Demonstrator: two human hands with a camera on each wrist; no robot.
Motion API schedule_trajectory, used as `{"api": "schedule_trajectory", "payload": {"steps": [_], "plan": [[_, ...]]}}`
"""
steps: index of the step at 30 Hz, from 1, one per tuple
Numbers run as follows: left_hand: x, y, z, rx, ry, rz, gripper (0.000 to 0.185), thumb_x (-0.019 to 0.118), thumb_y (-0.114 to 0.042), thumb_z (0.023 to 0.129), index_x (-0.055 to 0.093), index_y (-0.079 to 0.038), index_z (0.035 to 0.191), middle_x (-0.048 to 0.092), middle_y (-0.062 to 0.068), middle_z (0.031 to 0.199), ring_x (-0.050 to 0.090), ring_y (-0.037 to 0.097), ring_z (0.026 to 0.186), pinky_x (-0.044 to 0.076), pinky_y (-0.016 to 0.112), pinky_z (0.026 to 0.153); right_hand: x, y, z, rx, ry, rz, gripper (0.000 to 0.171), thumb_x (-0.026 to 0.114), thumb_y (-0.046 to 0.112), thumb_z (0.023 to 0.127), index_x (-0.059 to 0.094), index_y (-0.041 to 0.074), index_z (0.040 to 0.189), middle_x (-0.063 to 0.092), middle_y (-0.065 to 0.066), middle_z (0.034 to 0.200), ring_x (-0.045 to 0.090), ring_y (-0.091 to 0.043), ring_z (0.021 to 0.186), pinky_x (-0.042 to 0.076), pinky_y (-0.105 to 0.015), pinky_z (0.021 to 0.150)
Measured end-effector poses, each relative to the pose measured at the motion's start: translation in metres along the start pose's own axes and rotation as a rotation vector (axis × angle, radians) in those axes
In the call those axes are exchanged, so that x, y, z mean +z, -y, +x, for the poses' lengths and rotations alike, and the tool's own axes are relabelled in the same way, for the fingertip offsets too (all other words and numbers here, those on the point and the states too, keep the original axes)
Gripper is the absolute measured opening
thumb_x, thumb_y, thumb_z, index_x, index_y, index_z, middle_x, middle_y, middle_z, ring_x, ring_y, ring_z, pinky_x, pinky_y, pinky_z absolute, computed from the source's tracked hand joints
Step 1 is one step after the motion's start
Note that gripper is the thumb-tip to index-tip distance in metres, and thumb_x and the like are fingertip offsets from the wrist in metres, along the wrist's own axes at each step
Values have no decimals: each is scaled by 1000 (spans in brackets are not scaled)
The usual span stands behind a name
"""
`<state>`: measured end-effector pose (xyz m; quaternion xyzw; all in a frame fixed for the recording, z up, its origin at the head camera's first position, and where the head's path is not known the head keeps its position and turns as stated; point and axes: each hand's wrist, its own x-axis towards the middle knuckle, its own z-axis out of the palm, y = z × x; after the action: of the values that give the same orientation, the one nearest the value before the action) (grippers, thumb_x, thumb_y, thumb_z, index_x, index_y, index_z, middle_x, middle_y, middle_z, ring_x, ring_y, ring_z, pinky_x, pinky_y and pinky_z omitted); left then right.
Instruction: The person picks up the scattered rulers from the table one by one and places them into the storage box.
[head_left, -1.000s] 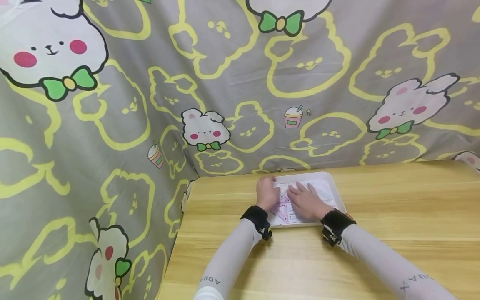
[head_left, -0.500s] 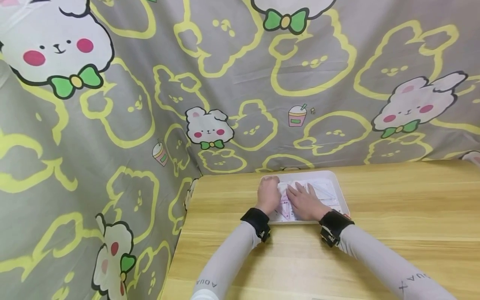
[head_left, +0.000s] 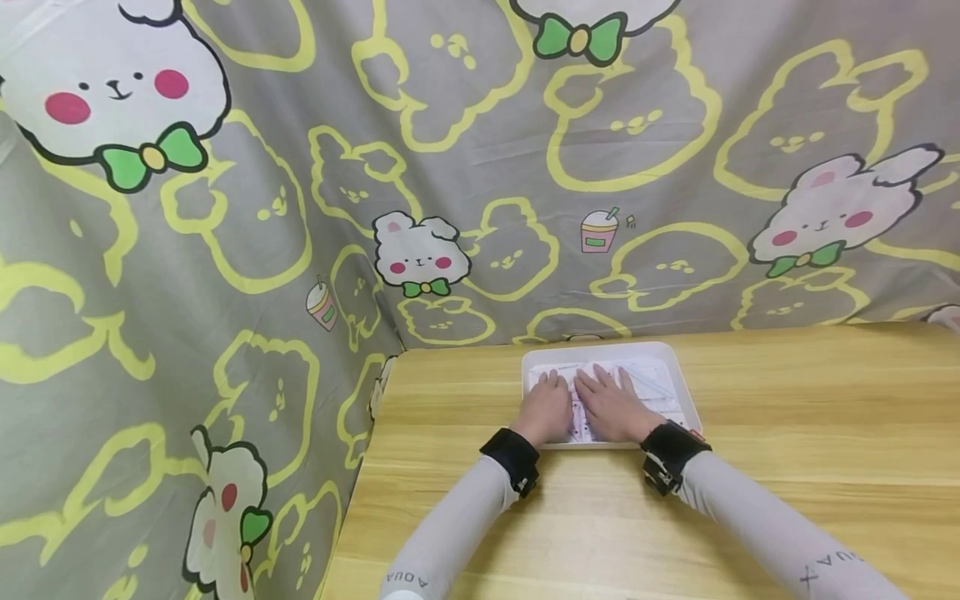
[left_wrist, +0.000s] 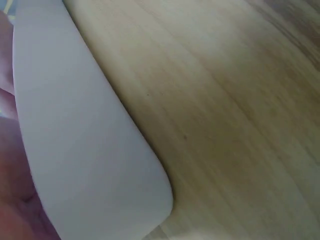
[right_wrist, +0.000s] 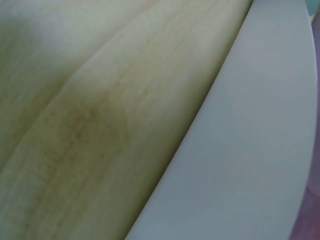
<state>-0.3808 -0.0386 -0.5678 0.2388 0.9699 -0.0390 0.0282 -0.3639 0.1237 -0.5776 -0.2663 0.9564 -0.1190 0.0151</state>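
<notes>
In the head view a shallow white tray [head_left: 687, 392] sits near the table's back edge. Inside lie white sheet-like pieces [head_left: 651, 382] with purple and bluish lines and dark dots; their exact kind is too small to tell. My left hand [head_left: 547, 410] rests on the left part of these pieces, fingers pointing away from me. Beside it, my right hand [head_left: 611, 407] lies with spread fingers on their middle. Both hands cover part of the pieces. Both wrist views are mostly filled by the tray's outer wall [left_wrist: 95, 140], with only slivers of hand behind it.
A wood-grain table [head_left: 810, 417] extends to the right of the tray and in front of it. A grey curtain [head_left: 480, 167] printed with rabbits hangs behind and along the left side. Each wrist wears a black strap [head_left: 512, 457].
My left hand has come from the tray's left rim inward and down onto the pieces, next to the right hand. The right hand stays in nearly the same place.
</notes>
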Motion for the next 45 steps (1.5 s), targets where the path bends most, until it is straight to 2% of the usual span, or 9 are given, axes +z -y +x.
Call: {"api": "schedule_trajectory", "payload": {"steps": [9, 16, 20, 23, 27, 34, 39, 42, 45], "plan": [[5, 1, 0, 62, 32, 59, 47, 43, -23, 109, 54, 4, 146, 52, 20, 154, 48, 30, 145, 41, 34, 118, 3, -5, -1, -6, -16, -12, 52, 53, 15, 102, 50, -7, 148, 44, -25, 159, 34, -56, 146, 22, -80, 112], [-4, 2, -1, 133, 50, 128, 38, 47, -22, 108, 65, 0, 133, 62, 14, 142, 53, 25, 139, 37, 32, 120, 4, -8, -5, -11, -50, 5, 54, 51, 16, 101, 48, -8, 149, 42, -28, 159, 34, -57, 145, 20, -81, 112], [-6, 1, -4, 116, 99, 91, 37, 46, -24, 109, 65, -1, 132, 63, 14, 141, 54, 24, 138, 36, 32, 121, 0, -5, -6, 14, -13, -9, 53, 54, 15, 101, 49, -7, 149, 41, -26, 160, 34, -56, 146, 20, -81, 113], [-6, -2, -5, 90, 109, 66, 40, 45, -26, 110, 63, 0, 134, 61, 17, 142, 55, 26, 137, 40, 33, 118, 1, -5, -5, 22, -6, -16, 53, 54, 16, 102, 49, -5, 150, 41, -25, 161, 34, -55, 147, 20, -81, 113], [-6, -6, -8, 67, 97, 96, 43, 46, -30, 110, 60, -1, 140, 60, 18, 144, 55, 26, 137, 45, 32, 113, 2, -5, -4, 20, -9, -18, 52, 53, 15, 102, 50, -5, 150, 42, -25, 161, 33, -55, 147, 21, -81, 113], [-3, -8, -12, 56, 83, 110, 48, 46, -31, 110, 54, -2, 148, 58, 18, 147, 53, 27, 139, 45, 33, 113, 1, -6, -6, 10, -29, 8, 53, 54, 14, 100, 50, -7, 148, 43, -27, 159, 34, -57, 145, 21, -81, 112], [-8, -8, -20, 52, -4, 60, 44, 46, -29, 110, 59, -1, 142, 63, 19, 139, 58, 28, 131, 49, 34, 109, -4, -4, -13, -4, -128, 76, 50, 50, 13, 101, 51, -6, 147, 43, -29, 158, 34, -58, 145, 19, -81, 112], [-7, -9, -33, 75, -124, -7, 39, 50, -27, 108, 64, -1, 134, 65, 18, 136, 61, 28, 128, 49, 36, 110, -13, -1, -28, -8, -174, 108, 49, 52, 12, 103, 51, -6, 148, 43, -29, 158, 34, -56, 146, 19, -79, 114], [-4, -16, -56, 104, -256, -73, 31, 59, -28, 104, 67, -6, 124, 68, 12, 126, 62, 25, 117, 50, 35, 103, -20, 3, -51, -11, -204, 128, 50, 56, 12, 103, 49, -7, 149, 45, -30, 156, 37, -54, 145, 22, -76, 114]]}}
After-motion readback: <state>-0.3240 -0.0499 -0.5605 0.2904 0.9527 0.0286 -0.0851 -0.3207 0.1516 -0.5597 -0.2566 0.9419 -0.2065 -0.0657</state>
